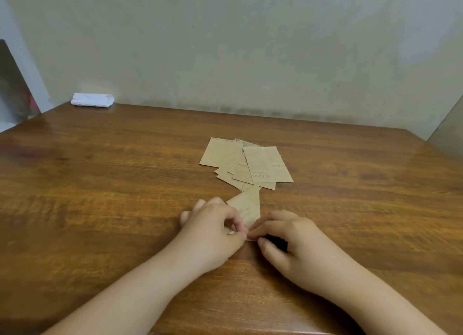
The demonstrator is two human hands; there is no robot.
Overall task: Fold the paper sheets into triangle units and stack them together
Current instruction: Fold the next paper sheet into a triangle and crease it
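Head view: left hand [213,225] and right hand [290,237] both pinch one folded brown paper sheet [246,205] (near edge), just beside the sheet pile [246,163].

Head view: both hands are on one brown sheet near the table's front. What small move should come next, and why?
Probably press the crease flat along the near edge: the left hand and right hand pinch the partly folded sheet at its near corner, and it is not yet a triangle. The pile waits behind.

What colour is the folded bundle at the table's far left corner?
White, plain; the folded cloth-like bundle shows clearly in the head view on the brown wooden table.
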